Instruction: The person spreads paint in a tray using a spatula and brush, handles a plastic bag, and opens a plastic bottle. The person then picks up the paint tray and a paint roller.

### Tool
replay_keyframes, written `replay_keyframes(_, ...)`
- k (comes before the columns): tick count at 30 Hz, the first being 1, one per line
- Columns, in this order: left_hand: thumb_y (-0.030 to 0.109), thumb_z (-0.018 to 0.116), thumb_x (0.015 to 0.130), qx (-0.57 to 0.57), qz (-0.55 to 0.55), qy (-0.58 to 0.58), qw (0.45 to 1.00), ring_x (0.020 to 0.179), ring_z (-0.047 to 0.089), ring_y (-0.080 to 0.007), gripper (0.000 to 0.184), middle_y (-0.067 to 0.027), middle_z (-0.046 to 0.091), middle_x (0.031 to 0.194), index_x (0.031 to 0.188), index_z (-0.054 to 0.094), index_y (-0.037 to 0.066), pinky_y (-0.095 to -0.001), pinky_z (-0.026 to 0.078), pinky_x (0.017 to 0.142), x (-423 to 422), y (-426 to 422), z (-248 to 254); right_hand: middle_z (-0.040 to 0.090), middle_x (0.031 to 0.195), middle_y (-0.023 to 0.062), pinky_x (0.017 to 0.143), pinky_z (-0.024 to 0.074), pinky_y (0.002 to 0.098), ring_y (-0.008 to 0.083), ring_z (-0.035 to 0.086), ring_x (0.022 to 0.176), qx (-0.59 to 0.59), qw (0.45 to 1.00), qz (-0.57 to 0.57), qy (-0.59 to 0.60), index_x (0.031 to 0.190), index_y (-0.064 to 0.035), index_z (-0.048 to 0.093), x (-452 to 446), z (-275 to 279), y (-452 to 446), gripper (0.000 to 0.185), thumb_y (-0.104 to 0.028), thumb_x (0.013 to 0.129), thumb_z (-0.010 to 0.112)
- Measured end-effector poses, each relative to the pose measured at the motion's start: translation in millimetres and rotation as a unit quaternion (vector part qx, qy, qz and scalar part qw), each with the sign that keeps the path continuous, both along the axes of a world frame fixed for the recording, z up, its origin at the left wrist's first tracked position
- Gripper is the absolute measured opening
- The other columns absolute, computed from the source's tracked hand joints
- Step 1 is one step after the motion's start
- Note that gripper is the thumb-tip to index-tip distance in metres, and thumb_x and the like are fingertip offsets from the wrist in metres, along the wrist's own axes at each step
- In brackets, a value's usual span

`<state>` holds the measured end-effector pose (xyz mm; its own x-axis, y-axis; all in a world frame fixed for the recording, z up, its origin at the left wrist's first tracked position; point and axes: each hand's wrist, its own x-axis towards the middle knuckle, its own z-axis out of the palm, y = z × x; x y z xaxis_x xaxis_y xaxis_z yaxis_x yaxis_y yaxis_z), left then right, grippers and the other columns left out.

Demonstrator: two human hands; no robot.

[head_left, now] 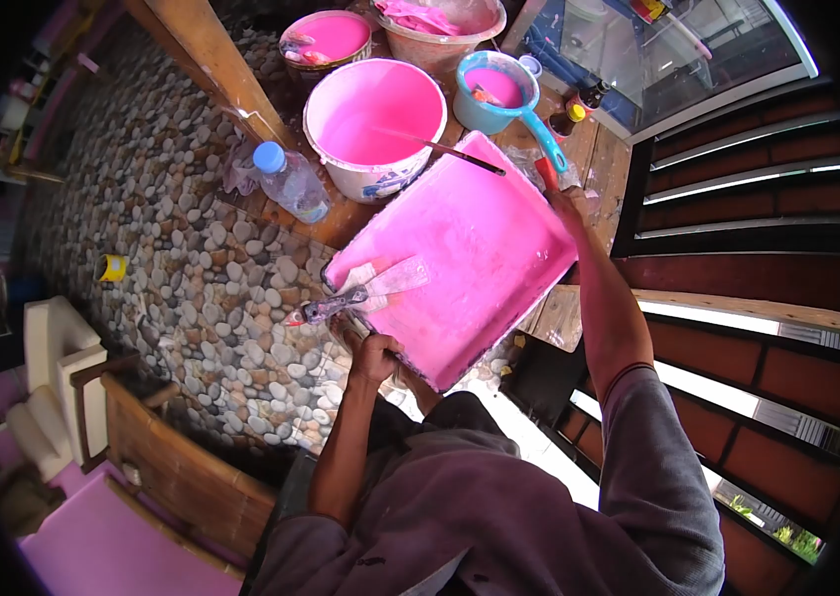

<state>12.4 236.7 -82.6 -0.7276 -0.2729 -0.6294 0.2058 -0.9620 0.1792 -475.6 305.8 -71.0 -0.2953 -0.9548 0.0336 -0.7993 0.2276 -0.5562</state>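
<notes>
A wide paint tray point(485, 238) coated in pink paint lies tilted in front of me. My left hand point(375, 358) is closed on its near left edge. Across that edge rests a paint-smeared scraper point(370, 290), its dark handle sticking out past the rim. At the tray's far right edge, my right hand point(566, 204) is closed around a red handle point(546, 175); the rest of that tool is hidden, and I cannot tell whether the fingers also touch the tray. A thin dark stick point(460, 154) reaches from the white bucket point(375, 179) of pink paint over the tray's far edge.
Behind the tray stand a blue dipper point(465, 111) with pink paint, a small paint pail point(329, 66) and a basin point(440, 52). A capped plastic bottle point(291, 189) is beside the bucket. Small bottles point(569, 117) stand right. A wooden post point(211, 65) rises left; slats point(748, 268) line the right.
</notes>
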Motion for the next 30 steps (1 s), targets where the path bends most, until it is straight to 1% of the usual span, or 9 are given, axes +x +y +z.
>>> replay_keyframes(2,-0.008,0.052,0.058,0.007,0.012,-0.026,1.000,0.067,0.057,-0.0207,0.010,-0.0083,0.056,0.064,0.063,0.056,0.000,-0.0322,0.047,0.069,-2.6,0.0,3.3,0.063,0.074,0.0105,0.056,0.0434,0.0341,0.0199,0.060,0.065,0.007,1.000,0.002,0.000,0.085,-0.0012,0.063,-4.0,0.2,1.5,0.027,-0.026,0.078,0.055)
replay_keyframes(5,-0.008,0.053,0.058,0.006,0.007,-0.030,0.999,0.065,0.056,-0.0206,0.011,-0.0081,0.055,0.063,0.063,0.055,0.001,-0.0316,0.047,0.070,-5.9,-2.1,16.3,0.056,0.060,0.0043,0.048,0.0382,0.0316,0.0146,0.053,0.053,0.093,0.920,-0.363,-0.112,0.072,-0.0032,0.059,25.7,34.8,-17.2,0.029,-0.032,0.077,0.059)
replay_keyframes(9,-0.009,0.050,0.061,0.009,0.014,-0.002,1.000,0.067,0.059,-0.0181,0.032,-0.0047,0.057,0.070,0.091,0.055,0.001,-0.0363,0.051,0.068,-1.0,3.3,-2.9,0.053,0.055,0.0035,0.045,0.0374,0.0326,0.0128,0.051,0.050,0.037,0.924,-0.381,0.018,0.068,-0.0039,0.059,27.4,34.3,-14.3,0.030,-0.032,0.075,0.061)
replay_keyframes(15,-0.009,0.054,0.063,0.045,0.055,-0.009,0.997,0.089,0.058,-0.0253,0.047,-0.0078,0.058,0.092,0.109,0.053,0.002,-0.0405,0.049,0.081,-16.6,14.9,24.6,0.056,0.055,0.0050,0.045,0.0390,0.0334,0.0151,0.054,0.050,-0.042,0.947,-0.303,-0.101,0.067,-0.0033,0.059,46.2,66.6,-0.2,0.039,-0.040,0.078,0.061)
replay_keyframes(18,-0.008,0.058,0.067,-0.014,0.012,0.021,1.000,0.109,0.051,-0.0261,0.053,-0.0094,0.057,0.103,0.117,0.049,0.004,-0.0412,0.044,0.091,-13.4,25.6,15.3,0.057,0.056,0.0063,0.046,0.0396,0.0337,0.0163,0.054,0.050,-0.102,0.938,-0.291,-0.158,0.068,-0.0031,0.060,40.4,48.6,0.8,0.041,-0.043,0.079,0.060)
replay_keyframes(23,-0.005,0.060,0.073,-0.188,-0.012,0.068,0.980,0.106,0.052,-0.0227,0.054,-0.0089,0.054,0.109,0.123,0.044,0.006,-0.0423,0.039,0.096,-7.1,50.7,-17.6,0.058,0.057,0.0085,0.046,0.0406,0.0343,0.0184,0.056,0.051,-0.142,0.907,-0.351,-0.185,0.071,-0.0028,0.061,25.3,26.5,5.6,0.045,-0.046,0.080,0.059)
replay_keyframes(25,-0.002,0.062,0.076,-0.203,-0.029,0.093,0.974,0.107,0.051,-0.0205,0.054,-0.0083,0.054,0.113,0.126,0.042,0.007,-0.0430,0.035,0.100,-4.4,48.9,-15.7,0.063,0.069,0.0127,0.058,0.0450,0.0385,0.0268,0.060,0.067,-0.058,0.910,-0.398,-0.101,0.079,-0.0048,0.064,27.8,45.7,3.0,0.042,-0.045,0.078,0.055)
replay_keyframes(28,0.000,0.061,0.079,-0.033,-0.054,0.083,0.995,0.108,0.051,-0.0176,0.052,-0.0077,0.054,0.116,0.126,0.041,0.008,-0.0426,0.031,0.103,-8.8,36.1,30.3,0.067,0.086,0.0175,0.074,0.0490,0.0437,0.0360,0.064,0.087,0.042,0.900,-0.434,0.009,0.093,-0.0084,0.066,0.5,25.0,8.5,0.046,-0.048,0.076,0.052)
replay_keyframes(30,-0.014,0.060,0.066,0.035,-0.018,0.027,0.999,0.100,0.055,-0.0193,0.056,-0.0043,0.057,0.106,0.117,0.049,0.008,-0.0334,0.046,0.088,-14.6,39.4,49.2,0.066,0.090,0.0181,0.078,0.0485,0.0446,0.0366,0.063,0.091,0.057,0.901,-0.429,0.034,0.099,-0.0101,0.066,-5.9,18.9,15.0,0.050,-0.052,0.075,0.052)
